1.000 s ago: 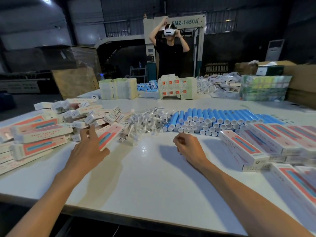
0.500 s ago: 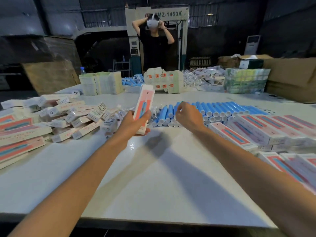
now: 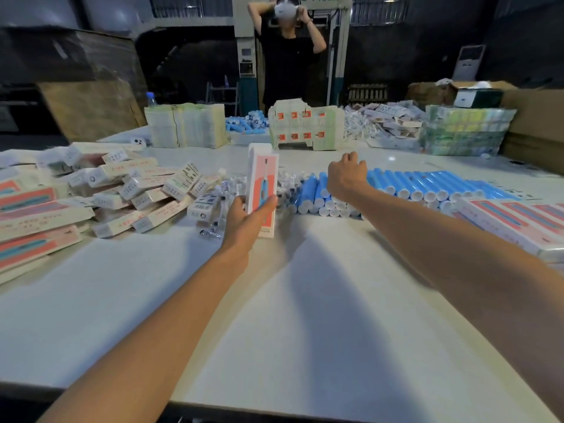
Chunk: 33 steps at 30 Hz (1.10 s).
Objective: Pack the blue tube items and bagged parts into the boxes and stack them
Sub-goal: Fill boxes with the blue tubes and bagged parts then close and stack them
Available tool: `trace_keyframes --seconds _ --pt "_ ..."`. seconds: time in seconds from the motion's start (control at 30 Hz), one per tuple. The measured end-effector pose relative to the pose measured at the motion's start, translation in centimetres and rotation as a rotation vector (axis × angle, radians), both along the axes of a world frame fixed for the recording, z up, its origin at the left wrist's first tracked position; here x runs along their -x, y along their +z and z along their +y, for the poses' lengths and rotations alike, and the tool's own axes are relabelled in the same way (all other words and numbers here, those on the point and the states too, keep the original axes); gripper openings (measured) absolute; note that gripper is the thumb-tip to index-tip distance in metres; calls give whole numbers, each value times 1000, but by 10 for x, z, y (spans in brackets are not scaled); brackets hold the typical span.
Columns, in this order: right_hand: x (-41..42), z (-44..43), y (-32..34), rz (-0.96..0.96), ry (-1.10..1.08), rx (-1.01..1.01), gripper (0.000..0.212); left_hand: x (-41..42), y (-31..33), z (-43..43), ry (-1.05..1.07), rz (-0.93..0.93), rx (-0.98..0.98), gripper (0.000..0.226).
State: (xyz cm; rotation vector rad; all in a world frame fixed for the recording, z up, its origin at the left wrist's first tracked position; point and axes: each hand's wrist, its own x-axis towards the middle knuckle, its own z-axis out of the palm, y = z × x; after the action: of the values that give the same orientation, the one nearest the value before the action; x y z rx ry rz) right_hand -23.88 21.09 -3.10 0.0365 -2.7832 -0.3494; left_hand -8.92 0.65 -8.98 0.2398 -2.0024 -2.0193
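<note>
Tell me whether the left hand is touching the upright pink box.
Touching. The head view shows the left hand gripping the upright pink box near its lower end, thumb across its front and fingers at its left edge.

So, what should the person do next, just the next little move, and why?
Probably close the right hand on one of the blue tubes and lift it towards the pink box. That hand is down on the row of tubes with its fingers hidden, while the left hand holds the box upright beside them.
</note>
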Motion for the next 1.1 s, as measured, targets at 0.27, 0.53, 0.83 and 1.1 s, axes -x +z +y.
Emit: trace_keyframes --seconds 0.27,0.53,0.83,1.1 --pt "-14 -25 -2 -23 -19 -38 36 -6 3 -1 -141 11 23 55" --pt "-21 -32 1 -42 6 184 60 -6 -1 3 -261 9 15 58" --pt "-64 -4 38 -121 147 871 56 -13 4 5 -285 6 57 53" --pt "-143 31 36 105 566 1626 20 -31 3 28 -449 85 0 46"
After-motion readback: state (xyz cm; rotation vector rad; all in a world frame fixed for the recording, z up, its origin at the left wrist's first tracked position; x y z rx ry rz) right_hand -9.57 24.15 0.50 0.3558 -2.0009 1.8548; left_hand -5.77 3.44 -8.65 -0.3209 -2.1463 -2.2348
